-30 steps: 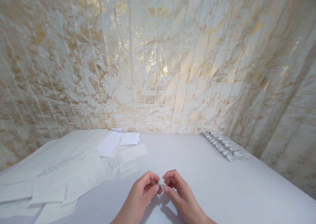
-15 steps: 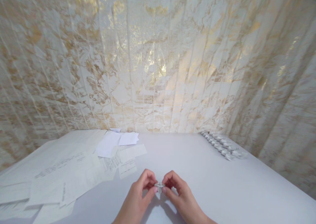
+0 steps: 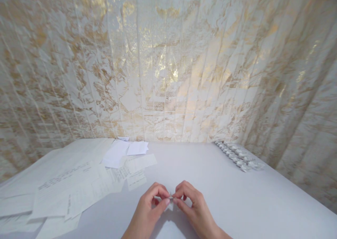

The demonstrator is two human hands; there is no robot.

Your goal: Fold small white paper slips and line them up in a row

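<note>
My left hand [image 3: 150, 209] and my right hand [image 3: 191, 205] meet over the white table [image 3: 218, 193] near its front edge. Both pinch a small folded white paper piece [image 3: 170, 199] between thumb and fingertips, held just above the tabletop. Most of the piece is hidden by the fingers. Loose printed paper sheets [image 3: 71, 189] lie spread to the left of my left hand.
A row of several small folded white paper pieces [image 3: 238, 156] lies at the table's back right, by a gold and white patterned curtain [image 3: 168, 63]. Smaller white slips [image 3: 131, 153] sit at the back centre-left.
My fingers have shifted slightly on the small paper piece, pressing it flatter between both pinches. The hands stay in the same spot.
</note>
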